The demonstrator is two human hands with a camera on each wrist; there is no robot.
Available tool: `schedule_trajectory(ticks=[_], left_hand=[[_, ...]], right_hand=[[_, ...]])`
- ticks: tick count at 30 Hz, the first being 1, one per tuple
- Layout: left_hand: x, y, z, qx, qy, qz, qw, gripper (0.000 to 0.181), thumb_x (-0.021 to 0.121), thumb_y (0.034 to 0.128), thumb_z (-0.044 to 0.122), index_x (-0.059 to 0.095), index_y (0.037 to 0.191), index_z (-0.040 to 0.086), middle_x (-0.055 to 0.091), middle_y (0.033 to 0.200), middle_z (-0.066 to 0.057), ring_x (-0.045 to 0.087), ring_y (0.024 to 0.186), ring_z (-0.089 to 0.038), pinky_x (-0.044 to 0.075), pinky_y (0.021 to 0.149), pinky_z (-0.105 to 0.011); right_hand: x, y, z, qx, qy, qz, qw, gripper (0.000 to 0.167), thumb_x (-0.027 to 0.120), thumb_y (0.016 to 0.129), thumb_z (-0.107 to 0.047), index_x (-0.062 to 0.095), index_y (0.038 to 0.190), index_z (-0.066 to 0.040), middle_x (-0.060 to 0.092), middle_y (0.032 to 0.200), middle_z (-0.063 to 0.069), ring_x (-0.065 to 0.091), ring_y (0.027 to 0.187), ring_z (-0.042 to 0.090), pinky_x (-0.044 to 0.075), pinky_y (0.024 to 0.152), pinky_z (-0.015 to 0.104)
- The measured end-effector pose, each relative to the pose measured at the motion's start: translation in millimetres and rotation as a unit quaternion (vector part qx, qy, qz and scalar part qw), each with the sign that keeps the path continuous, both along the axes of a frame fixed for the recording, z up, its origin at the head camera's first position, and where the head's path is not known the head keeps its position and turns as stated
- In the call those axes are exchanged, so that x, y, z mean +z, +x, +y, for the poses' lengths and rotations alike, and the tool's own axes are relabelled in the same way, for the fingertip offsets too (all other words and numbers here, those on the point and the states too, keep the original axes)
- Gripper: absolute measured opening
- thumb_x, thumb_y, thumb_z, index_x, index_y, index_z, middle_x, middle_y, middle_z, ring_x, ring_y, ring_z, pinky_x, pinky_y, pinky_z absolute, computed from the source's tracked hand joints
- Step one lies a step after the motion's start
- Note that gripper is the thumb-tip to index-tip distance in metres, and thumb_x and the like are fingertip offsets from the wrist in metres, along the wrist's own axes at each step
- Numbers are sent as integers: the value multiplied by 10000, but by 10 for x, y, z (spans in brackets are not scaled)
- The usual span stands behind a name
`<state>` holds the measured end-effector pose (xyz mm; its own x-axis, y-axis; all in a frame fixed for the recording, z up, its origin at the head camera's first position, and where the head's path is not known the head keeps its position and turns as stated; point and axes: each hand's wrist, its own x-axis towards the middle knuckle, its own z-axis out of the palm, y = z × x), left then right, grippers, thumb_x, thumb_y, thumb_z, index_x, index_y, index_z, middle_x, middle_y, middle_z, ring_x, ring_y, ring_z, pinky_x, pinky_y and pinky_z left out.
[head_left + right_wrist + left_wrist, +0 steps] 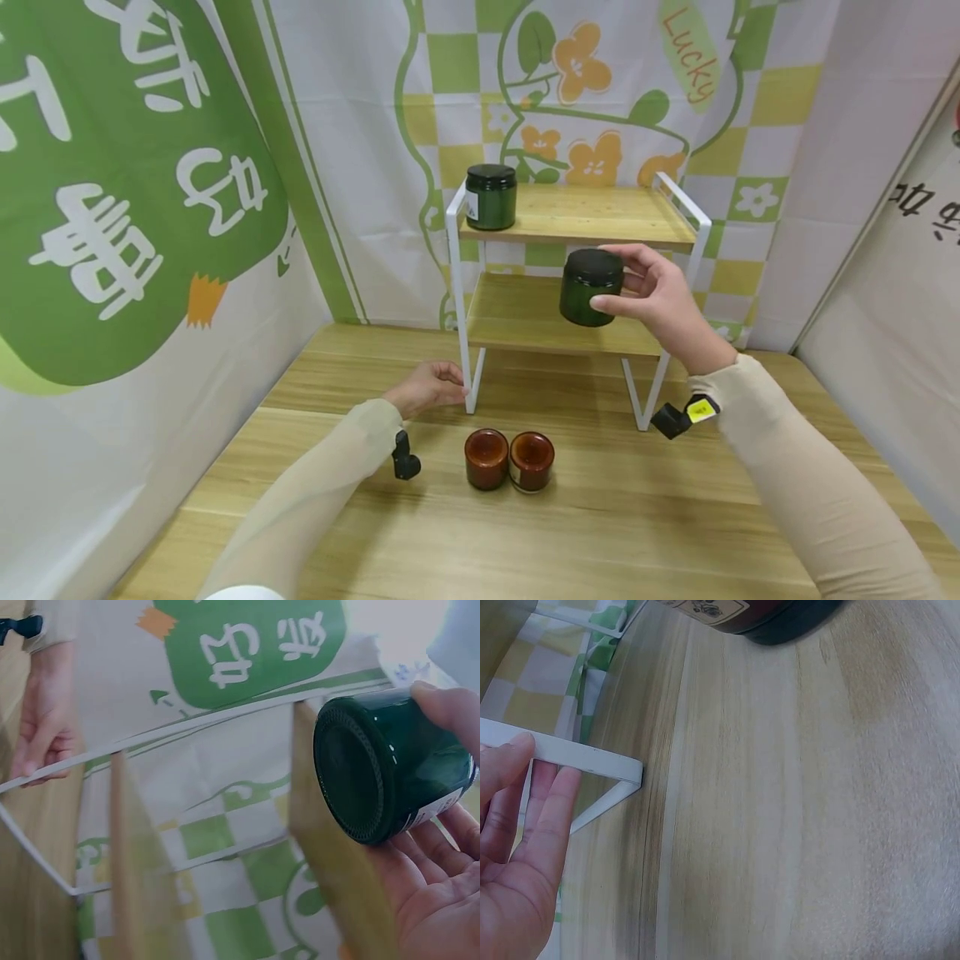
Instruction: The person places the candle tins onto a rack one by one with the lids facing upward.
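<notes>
My right hand point(656, 292) grips a green glass jar point(585, 302) with a black lid, held in the air in front of the two-tier shelf point(570, 212). The right wrist view shows the jar's round base, with the thumb on one side and fingers on the other. Low at the shelf's left side, my left hand point(429, 388) pinches the white metal leg point(592, 759) between thumb and fingers. A second green jar point(492, 200) with a black lid stands on the top board's left end.
Two amber glass jars point(487, 460) stand side by side on the wooden table point(600, 533), in front of the shelf. The lower board point(517, 312) lies behind the held jar. Printed cloth point(360, 167) hangs behind and on both sides.
</notes>
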<state>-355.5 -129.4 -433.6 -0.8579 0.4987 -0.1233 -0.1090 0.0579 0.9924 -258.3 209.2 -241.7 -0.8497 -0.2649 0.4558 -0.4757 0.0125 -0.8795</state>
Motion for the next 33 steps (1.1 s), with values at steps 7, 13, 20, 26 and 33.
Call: schedule_trajectory(ticks=[7,13,20,26,33], left_hand=[[-20,-15,-5,-25,92,10,10000,173,578,897,-117,548,913,52,590,908,-44,636,911,-203,580,885,-295],[-7,-8,-5,-20,37,10,10000,158,583,901,-104,555,922,50,592,917,-49,640,908,-202,580,883,-287],[-5,-10,12,-9,66,-52,10000,157,587,897,-110,556,932,40,595,913,-47,639,925,-218,578,894,-301],[9,4,19,-12,51,-41,10000,157,584,903,-104,560,933,49,601,918,-38,637,932,-213,569,921,-329],[3,5,17,28,-3,-3,10000,163,586,899,-108,558,925,50,601,910,-39,635,922,-212,570,921,-341]], right_hand=[[402,12,-51,113,-458,161,9988,492,718,808,77,545,1252,-48,618,1175,48,679,962,142,605,763,236],[717,-40,-108,-16,-691,224,9974,491,726,794,80,550,1238,-35,607,1165,76,687,956,155,610,745,241],[949,-177,-152,-150,-922,210,9954,514,736,793,57,557,1264,-45,602,1181,87,652,1017,190,597,785,226],[1049,-320,-176,-468,-535,49,9975,605,787,777,-3,521,1317,-58,597,1182,56,597,1050,176,554,839,186],[1122,-467,-247,-809,62,-99,9967,644,817,773,-93,516,1342,-97,598,1184,6,573,1066,148,527,859,187]])
